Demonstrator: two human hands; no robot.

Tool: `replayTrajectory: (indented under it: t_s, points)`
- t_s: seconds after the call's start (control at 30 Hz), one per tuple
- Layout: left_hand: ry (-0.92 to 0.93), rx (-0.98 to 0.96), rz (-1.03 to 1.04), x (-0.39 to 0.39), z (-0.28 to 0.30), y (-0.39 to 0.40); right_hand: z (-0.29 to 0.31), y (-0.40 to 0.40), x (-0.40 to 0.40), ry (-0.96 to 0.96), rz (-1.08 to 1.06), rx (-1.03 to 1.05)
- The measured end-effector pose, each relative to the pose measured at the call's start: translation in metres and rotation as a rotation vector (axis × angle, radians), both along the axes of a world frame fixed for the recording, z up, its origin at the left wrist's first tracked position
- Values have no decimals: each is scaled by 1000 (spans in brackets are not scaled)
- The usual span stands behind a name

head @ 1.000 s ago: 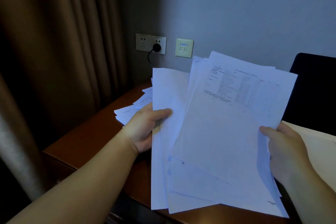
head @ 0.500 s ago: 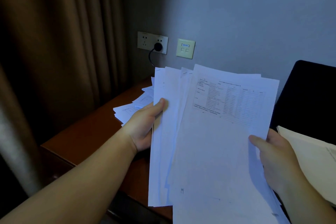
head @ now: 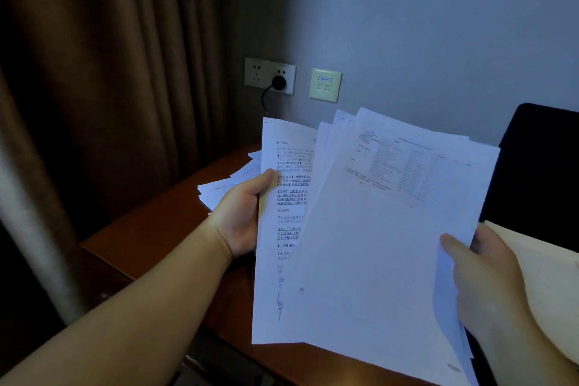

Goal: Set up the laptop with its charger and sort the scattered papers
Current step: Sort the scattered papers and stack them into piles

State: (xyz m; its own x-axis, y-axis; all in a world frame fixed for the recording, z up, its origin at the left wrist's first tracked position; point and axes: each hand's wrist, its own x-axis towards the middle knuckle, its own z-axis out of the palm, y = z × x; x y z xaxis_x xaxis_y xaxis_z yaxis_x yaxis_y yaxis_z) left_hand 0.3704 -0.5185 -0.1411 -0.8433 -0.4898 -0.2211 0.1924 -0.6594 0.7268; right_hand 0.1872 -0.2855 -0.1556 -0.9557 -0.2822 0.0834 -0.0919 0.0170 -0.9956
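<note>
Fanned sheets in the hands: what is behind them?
Behind the fanned sheets, loose papers lie on the wooden desk, and a black cable drops from the wall socket. The desk's middle is covered.

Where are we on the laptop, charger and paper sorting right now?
Done: a black plug sits in the wall socket; whether it is the charger's, I cannot tell. In hand: the left hand and right hand hold a fanned stack of papers, not yet squared. Left: loose sheets still lie on the desk. A dark shape at right may be the laptop; unclear.
</note>
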Motion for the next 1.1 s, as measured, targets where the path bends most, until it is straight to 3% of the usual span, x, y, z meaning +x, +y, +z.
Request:
replayTrajectory:
  t_s: [0.63, 0.8, 1.0, 1.1]
  points:
    - [-25, -76, -120, 0, -6, 10, 3, -5, 14, -140, 243, 14]
    - [-41, -274, -151, 0, -5, 20, 11, -5, 24, -70, 140, -22]
    - [-150, -572, 23, -1, 32, 38, 45, -4, 39, 30, 152, -97]
    - [-121, -704, 119, 1, 60, 43, 71, -2, 43, 105, 142, -153]
